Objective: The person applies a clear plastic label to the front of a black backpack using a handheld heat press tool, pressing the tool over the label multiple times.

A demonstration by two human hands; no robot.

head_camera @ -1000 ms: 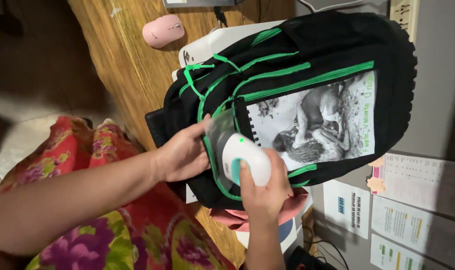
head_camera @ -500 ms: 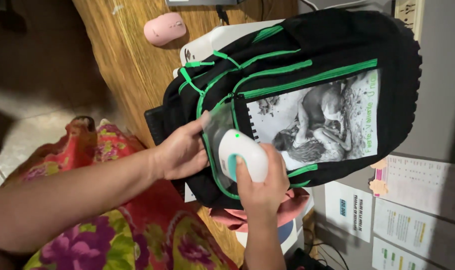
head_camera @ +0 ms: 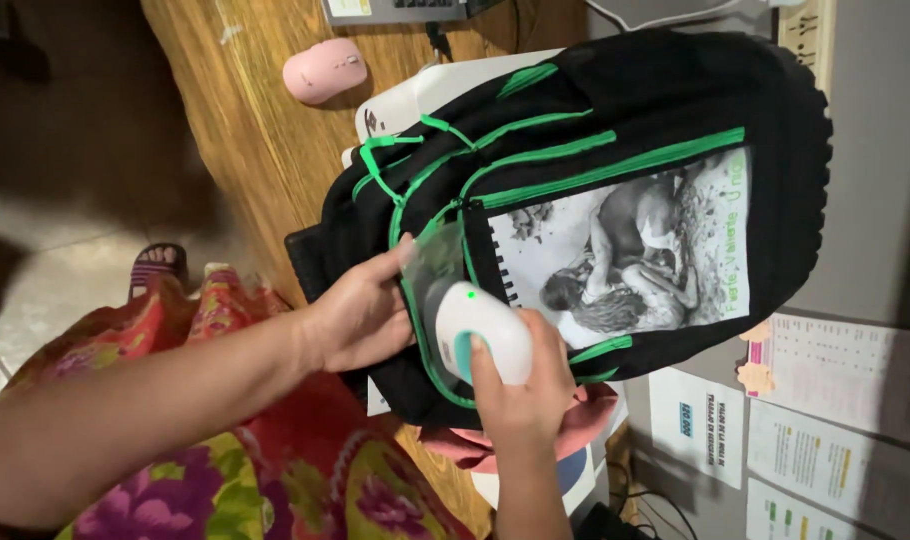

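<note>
Backpack (head_camera: pixel 615 180), black with green zips and trim, lies across the wooden desk (head_camera: pixel 245 130) and overhangs its near edge toward my lap. A grey photo print covers its front panel. My left hand (head_camera: pixel 360 315) grips the backpack at the overhanging end, fingers curled over a clear plastic tag (head_camera: pixel 430 265) beside the green zip. My right hand (head_camera: pixel 520 385) is closed around a white handheld scanner (head_camera: pixel 480 330) with a teal button and a lit green indicator; the index finger rests on the button, and the scanner sits against the backpack just beside the tag. A pink mouse (head_camera: pixel 325 70) lies on the desk toward its far edge, well apart from the hands. A white device (head_camera: pixel 425 95) lies partly under the backpack. Paper notices (head_camera: pixel 825 400) hang on the surface at the right.
</note>
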